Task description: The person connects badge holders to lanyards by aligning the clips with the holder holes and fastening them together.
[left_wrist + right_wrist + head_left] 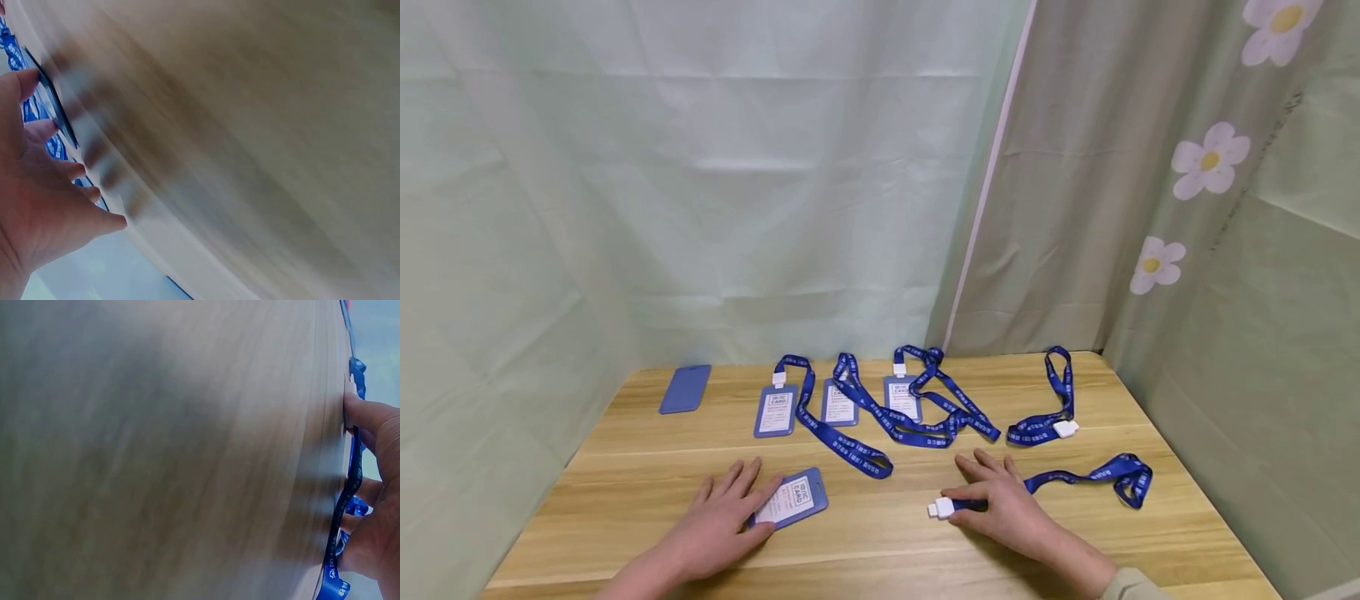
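Note:
My left hand (pixel 718 523) grips the near-left end of a blue ID card holder (pixel 799 497) between thumb and index finger, its other fingers spread on the table. In the left wrist view the card holder (pixel 57 112) shows edge-on at the thumb and index finger. To the right, my right hand (pixel 1009 507) pinches a blue lanyard (pixel 1086 477) just behind its white plastic clip (pixel 943 507). The clip points left toward the card holder, with a gap between them. The lanyard's strap (pixel 354 478) runs under the palm and out to the right.
Behind lie card holders with lanyards attached, including a left one (pixel 775 410) and a right one (pixel 901 397); another card holder (pixel 840 404) lies between them. A loose lanyard (pixel 1037 428) is at right, a plain blue holder (pixel 686 389) at far left. Curtains (pixel 812 183) hang behind the wooden table (pixel 625 475).

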Action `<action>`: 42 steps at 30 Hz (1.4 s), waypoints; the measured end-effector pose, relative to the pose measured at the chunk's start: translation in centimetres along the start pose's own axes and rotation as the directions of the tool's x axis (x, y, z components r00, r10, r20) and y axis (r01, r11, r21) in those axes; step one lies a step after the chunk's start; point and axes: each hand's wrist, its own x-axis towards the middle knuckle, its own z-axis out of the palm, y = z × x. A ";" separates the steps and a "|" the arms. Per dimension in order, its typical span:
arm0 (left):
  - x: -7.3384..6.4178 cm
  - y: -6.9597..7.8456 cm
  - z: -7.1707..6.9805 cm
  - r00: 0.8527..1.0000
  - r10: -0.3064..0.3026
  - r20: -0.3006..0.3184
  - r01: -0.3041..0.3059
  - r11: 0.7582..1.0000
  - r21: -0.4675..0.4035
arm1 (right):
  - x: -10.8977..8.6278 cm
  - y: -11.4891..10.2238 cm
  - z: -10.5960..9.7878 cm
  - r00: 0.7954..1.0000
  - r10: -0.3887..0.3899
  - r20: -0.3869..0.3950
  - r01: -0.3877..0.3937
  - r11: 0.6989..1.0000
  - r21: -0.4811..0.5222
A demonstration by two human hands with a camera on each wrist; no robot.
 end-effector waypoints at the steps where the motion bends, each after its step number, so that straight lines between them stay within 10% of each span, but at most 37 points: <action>1: 0.0 0.1 0.0 1.000 0.005 0.005 -0.005 1.000 -0.004 | 0.0 0.0 0.1 1.000 -0.005 -0.006 0.005 1.000 0.000; 42: 2.3 4.3 1.2 0.987 0.161 0.019 -0.159 0.985 -0.066 | 0.3 -0.6 0.8 0.997 0.039 -0.070 -0.041 0.999 -0.016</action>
